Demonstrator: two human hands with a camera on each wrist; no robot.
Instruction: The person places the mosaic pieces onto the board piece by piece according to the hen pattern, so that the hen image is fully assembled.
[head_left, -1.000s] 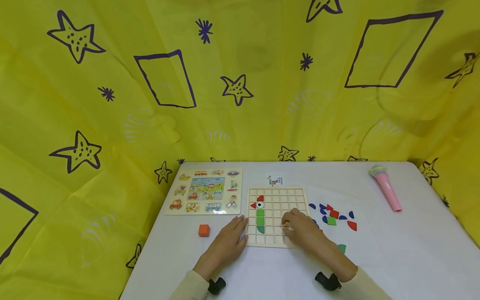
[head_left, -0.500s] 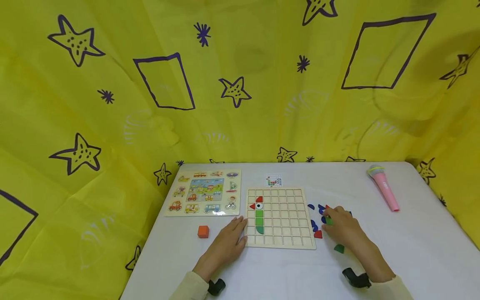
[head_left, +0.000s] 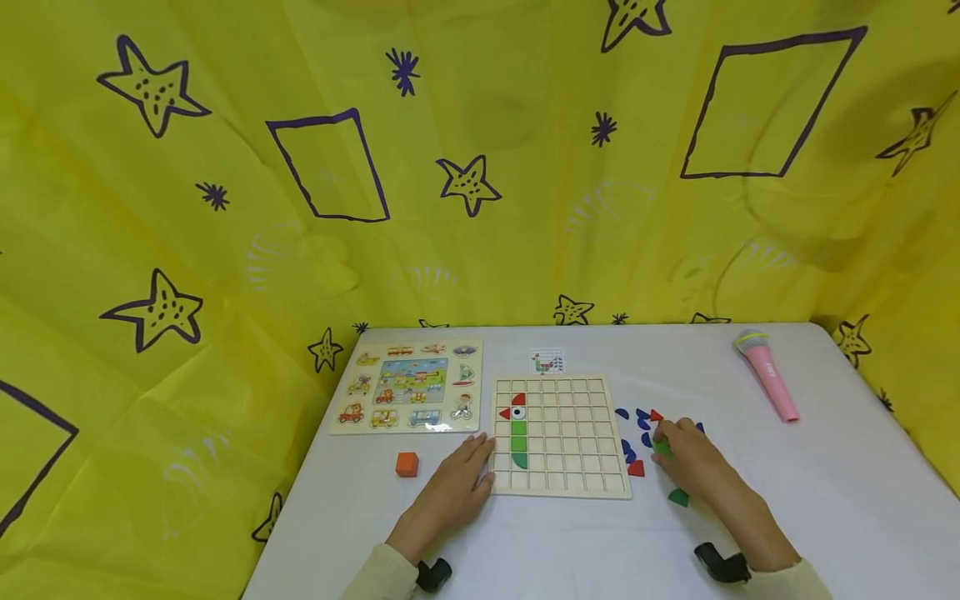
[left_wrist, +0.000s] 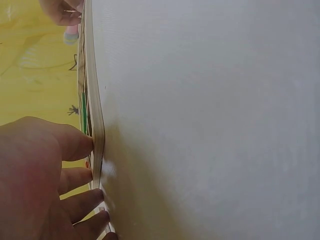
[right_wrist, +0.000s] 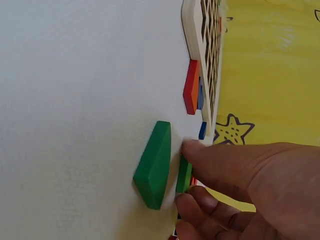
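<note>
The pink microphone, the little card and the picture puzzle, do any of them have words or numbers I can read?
Pink microphone: a small mark on the handle, too blurred to read.
Little card: only a coloured picture on a grid, no text to make out.
Picture puzzle: vehicle drawings, any lettering too small to read.
Grid board: no words or numbers.

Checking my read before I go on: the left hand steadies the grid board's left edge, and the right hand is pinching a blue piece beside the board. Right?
Not quite. The piece at the right hand's fingertips is green, not blue, as the right wrist view shows. The rest holds: the left hand rests against the left edge of the grid board, and the right hand works beside the board.
</note>
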